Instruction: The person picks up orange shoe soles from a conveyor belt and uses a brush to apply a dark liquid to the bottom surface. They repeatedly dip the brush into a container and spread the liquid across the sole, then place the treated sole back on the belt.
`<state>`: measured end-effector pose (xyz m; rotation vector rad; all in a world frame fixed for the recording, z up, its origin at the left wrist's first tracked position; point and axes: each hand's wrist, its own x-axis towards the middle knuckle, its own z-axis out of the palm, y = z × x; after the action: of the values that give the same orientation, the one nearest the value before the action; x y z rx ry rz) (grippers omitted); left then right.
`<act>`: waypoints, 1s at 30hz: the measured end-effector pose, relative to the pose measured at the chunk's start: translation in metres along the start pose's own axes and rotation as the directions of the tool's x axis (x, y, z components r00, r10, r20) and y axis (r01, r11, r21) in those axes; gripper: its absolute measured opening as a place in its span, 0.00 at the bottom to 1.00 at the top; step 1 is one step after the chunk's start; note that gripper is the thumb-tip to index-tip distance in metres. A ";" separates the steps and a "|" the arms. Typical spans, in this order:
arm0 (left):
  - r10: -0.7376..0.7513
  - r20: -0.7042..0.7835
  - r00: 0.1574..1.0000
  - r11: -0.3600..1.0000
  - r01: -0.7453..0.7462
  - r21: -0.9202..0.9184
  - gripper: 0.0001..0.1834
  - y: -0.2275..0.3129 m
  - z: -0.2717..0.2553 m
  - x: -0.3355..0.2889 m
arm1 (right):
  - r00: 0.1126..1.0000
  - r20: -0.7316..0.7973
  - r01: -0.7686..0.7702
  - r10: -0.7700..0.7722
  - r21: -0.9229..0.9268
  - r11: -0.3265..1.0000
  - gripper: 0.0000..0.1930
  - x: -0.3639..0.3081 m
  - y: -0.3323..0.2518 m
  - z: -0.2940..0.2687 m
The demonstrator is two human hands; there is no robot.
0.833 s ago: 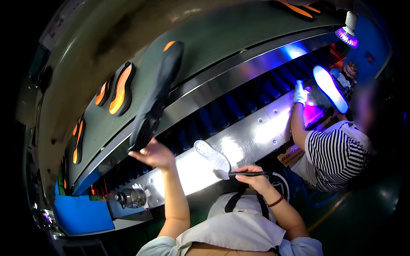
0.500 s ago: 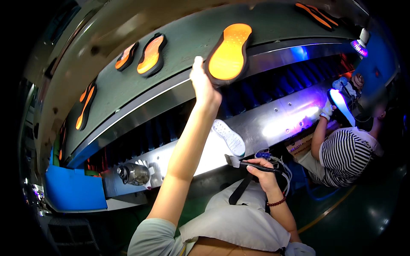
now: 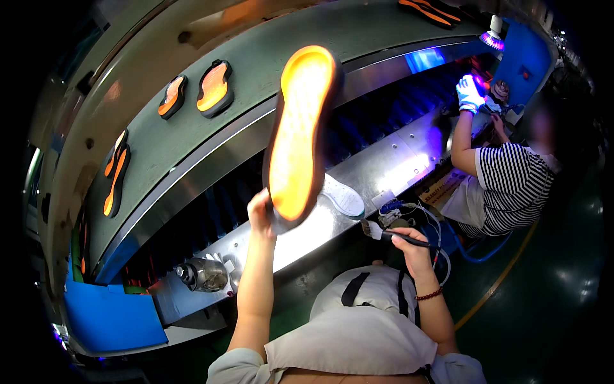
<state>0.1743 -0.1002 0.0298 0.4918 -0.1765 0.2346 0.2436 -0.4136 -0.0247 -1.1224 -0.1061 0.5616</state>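
Observation:
My left hand [image 3: 259,214] is closed on the near end of an orange shoe sole with a black rim [image 3: 299,137]. The sole is held up over the bench, orange face toward me, and partly covers the conveyor edge. In my right hand [image 3: 412,251] is a flat brush [image 3: 376,230] with a black handle, its bristles pointing left. They are close to the near end of a white sole [image 3: 346,198] that lies on the metal bench [image 3: 390,163]. Part of that white sole is hidden behind the orange one.
A green conveyor belt [image 3: 256,67] runs beyond the bench, carrying several orange and black soles [image 3: 215,89]. A dark-capped jar [image 3: 206,274] lies or leans at the bench's left. At right, a co-worker in a striped shirt [image 3: 511,182] works under a purple lamp [image 3: 493,38]. Cables [image 3: 438,224] hang beside my right hand.
My left hand has brought the orange sole from the belt's edge toward me, over the bench. The brush stays in my right hand, slightly shifted. The co-worker's gloved hand has moved up.

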 end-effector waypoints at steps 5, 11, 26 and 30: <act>-0.099 -0.245 0.964 0.880 0.200 0.430 0.34 0.000 -0.022 -0.112 | 0.998 0.030 0.055 -0.055 -0.013 0.998 0.09 0.026 -0.015 0.008; 0.160 -0.168 0.973 0.974 -0.127 0.188 0.57 -0.034 0.021 -0.123 | 0.982 0.177 0.051 -0.061 0.061 0.997 0.09 0.062 -0.050 0.037; 0.230 -0.316 0.920 0.973 -0.224 0.057 0.41 -0.090 0.032 -0.024 | 0.782 0.614 -0.036 0.108 -0.128 0.991 0.07 0.113 -0.070 0.119; 0.196 -0.353 0.915 0.980 -0.198 0.028 0.44 -0.103 0.034 -0.024 | 0.773 0.627 -0.008 0.094 -0.139 0.990 0.08 0.122 -0.080 0.121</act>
<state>0.1751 -0.2093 0.0080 0.4156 0.1270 0.5158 0.3344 -0.2807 0.0753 -1.0203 -0.7140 0.9833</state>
